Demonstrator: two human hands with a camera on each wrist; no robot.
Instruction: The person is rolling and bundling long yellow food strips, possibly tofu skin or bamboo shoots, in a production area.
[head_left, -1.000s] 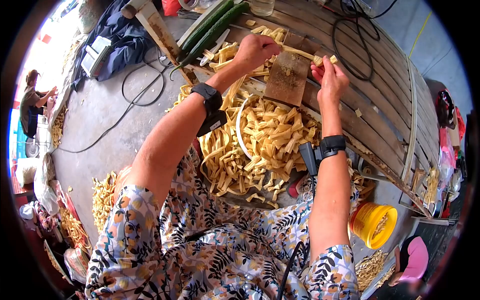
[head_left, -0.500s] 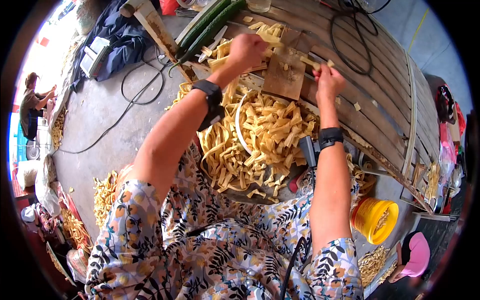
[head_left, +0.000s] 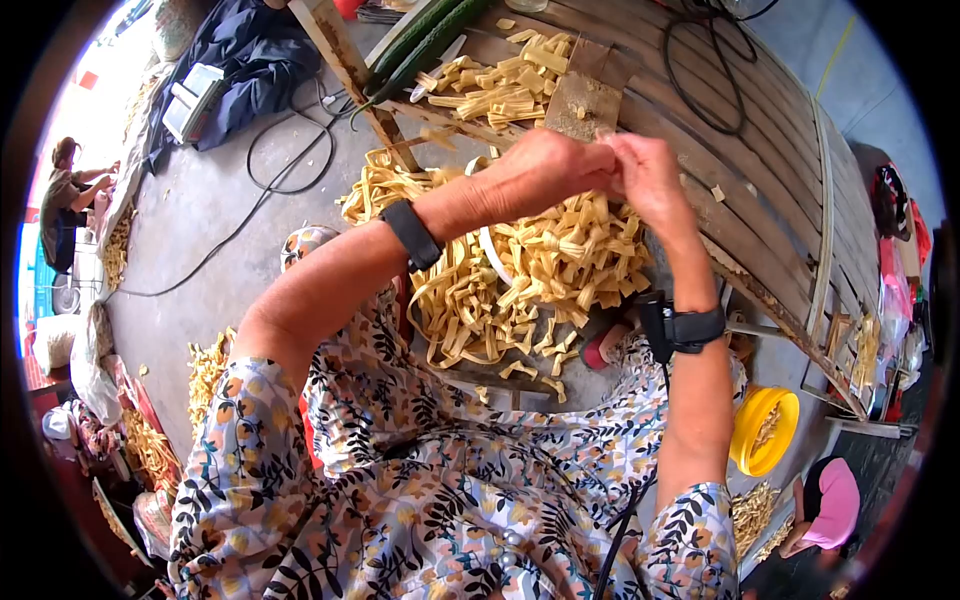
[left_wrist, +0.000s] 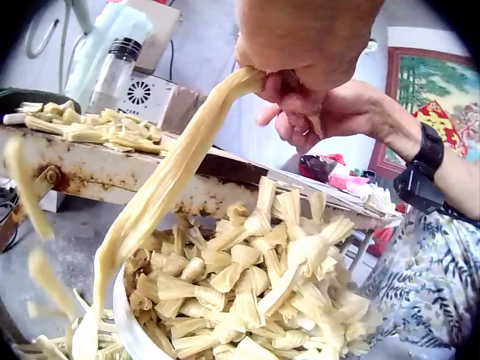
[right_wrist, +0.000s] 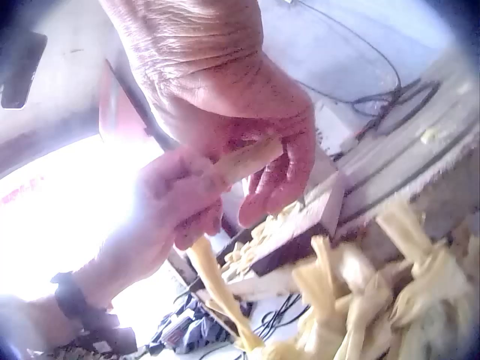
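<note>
My left hand [head_left: 560, 162] and right hand [head_left: 648, 172] meet over a heap of knotted, pale yellow tofu-skin strips [head_left: 570, 255]. From my left hand's curled fingers a long tofu-skin strip [left_wrist: 161, 180] hangs down past the white rim [left_wrist: 129, 315] beside the heap. In the right wrist view, a short end of strip [right_wrist: 251, 159] shows between the hands, pinched by the right thumb and fingers. Part of the strip is hidden inside the hands. Just beyond them lies a wooden board [head_left: 585, 100] with crumbs on it.
Loose cut strips [head_left: 515, 85] lie on the slatted table [head_left: 740, 150] next to cucumbers [head_left: 425, 50]. A black cable [head_left: 700, 80] coils on the slats. A yellow bucket [head_left: 745, 440] stands at right. Another person [head_left: 65, 205] sits far left.
Both hands were apart above the board, the right holding a short strip and the left at the loose strips. They have come together, lower and nearer my body, with a long strip between them.
</note>
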